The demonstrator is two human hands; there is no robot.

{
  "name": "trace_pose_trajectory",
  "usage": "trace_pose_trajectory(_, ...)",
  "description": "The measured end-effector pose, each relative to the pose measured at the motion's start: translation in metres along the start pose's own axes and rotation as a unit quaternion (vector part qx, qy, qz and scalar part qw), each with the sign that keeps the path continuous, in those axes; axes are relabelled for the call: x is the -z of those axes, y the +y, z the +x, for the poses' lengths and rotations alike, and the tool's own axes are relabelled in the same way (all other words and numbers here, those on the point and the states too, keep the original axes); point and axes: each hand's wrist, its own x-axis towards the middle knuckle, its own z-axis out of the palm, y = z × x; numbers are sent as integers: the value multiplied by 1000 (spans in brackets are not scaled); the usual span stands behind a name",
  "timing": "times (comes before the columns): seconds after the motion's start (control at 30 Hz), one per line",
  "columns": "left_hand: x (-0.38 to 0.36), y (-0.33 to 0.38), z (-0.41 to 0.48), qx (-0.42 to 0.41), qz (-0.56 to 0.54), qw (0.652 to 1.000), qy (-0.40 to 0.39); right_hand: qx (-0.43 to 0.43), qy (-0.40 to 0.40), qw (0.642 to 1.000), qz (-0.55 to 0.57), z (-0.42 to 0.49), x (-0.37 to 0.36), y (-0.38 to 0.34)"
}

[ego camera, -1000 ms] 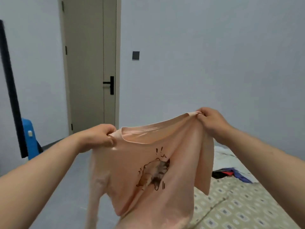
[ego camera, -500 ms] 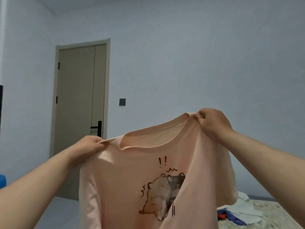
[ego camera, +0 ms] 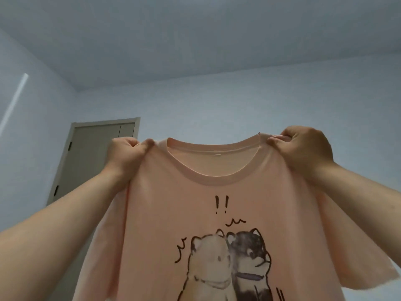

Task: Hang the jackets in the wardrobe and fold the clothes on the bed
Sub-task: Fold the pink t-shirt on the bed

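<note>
Colours noted: peach-pink T-shirt (ego camera: 173, 213) with a printed dog motif, in a pale blue-grey room.
T-shirt fabric is a uniform peach-pink, and the ribbed neckband (ego camera: 208, 181) is the same shade. The print is outlined in black. It shows a cream-white dog (ego camera: 208, 263) on the left and a black dog (ego camera: 249, 255) with pale cheeks on the right, which wears a dull purple collar (ego camera: 249, 276). Two black exclamation marks (ego camera: 221, 204) and black squiggle lines surround them. The wall (ego camera: 238, 105) and ceiling (ego camera: 195, 40) are plain pale blue-grey. The door (ego camera: 91, 153) is a flat grey-beige with dark hinges (ego camera: 69, 146). A white streak of light (ego camera: 15, 101) crosses the left wall.
</note>
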Motion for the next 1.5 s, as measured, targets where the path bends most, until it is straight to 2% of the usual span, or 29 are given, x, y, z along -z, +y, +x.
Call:
trace_pose_trajectory(0.2,12,66,53,-114,37,985,122,43,99,994,16,55,44,-32)
trace_pose_trajectory(0.3,8,67,47,-107,55,986,119,37,89,995,8,52,45,-30)
trace_pose_trajectory(0.47,-16,3,-18,-87,118,989,29,-15,-19,999,-32,-15,10,11)
trace_pose_trajectory(0.6,-32,-68,-103,-41,145,988,-25,-46,-98,992,-63,-108,-22,53)
trace_pose_trajectory(0.67,-40,-103,-157,-10,170,982,-77,-62,-143,984,-84,-161,-35,72)
trace_pose_trajectory(0.8,-48,-157,-256,10,254,944,-211,-70,-212,967,-119,-257,-56,104)
trace_pose_trajectory(0.93,-50,-207,-334,19,309,899,-308,-125,-302,933,-147,-341,-76,141)
trace_pose_trajectory(1.1,-55,-277,-407,86,355,856,-367,-192,-391,883,-174,-433,-101,187)
trace_pose_trajectory(1.27,-65,-341,-469,135,355,825,-419,-208,-459,842,-195,-505,-130,219)
trace_pose_trajectory(1.37,-72,-374,-503,144,364,809,-438,-221,-489,818,-208,-543,-151,240)
trace_pose_trajectory(1.5,-85,-415,-538,153,390,768,-485,-238,-513,794,-224,-595,-187,269)
